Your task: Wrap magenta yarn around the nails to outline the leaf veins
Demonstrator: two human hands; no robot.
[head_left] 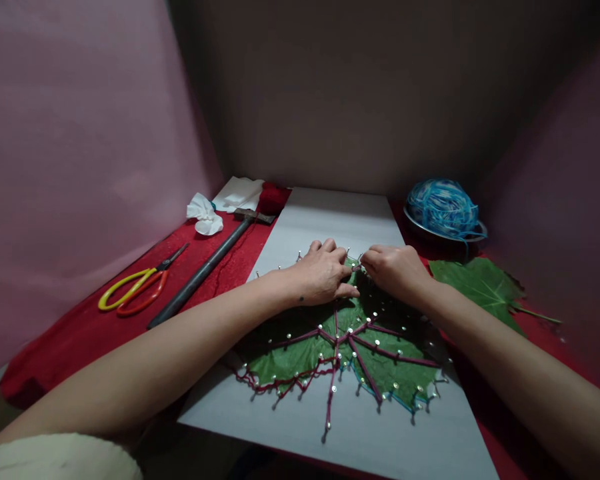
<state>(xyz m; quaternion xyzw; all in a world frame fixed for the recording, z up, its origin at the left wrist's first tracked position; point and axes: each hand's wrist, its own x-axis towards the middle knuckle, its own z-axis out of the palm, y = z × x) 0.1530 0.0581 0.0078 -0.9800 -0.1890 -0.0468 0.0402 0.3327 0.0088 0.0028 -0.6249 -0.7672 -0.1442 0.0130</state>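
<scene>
A green leaf lies on a white board, with nails standing along its outline and veins. Dark red yarn runs between the vein nails; red yarn follows the lower left edge, and blue yarn the lower right edge. My left hand rests over the leaf's upper part, its fingers bent and somewhat apart, with no object visible in it. Beside it on the right, my right hand is closed in a pinch near the top nails; what its fingertips hold is too small to make out.
Scissors with yellow and red handles and a hammer lie on the red cloth at left, near crumpled white tissue and red yarn. At right are blue yarn in a metal bowl and another leaf.
</scene>
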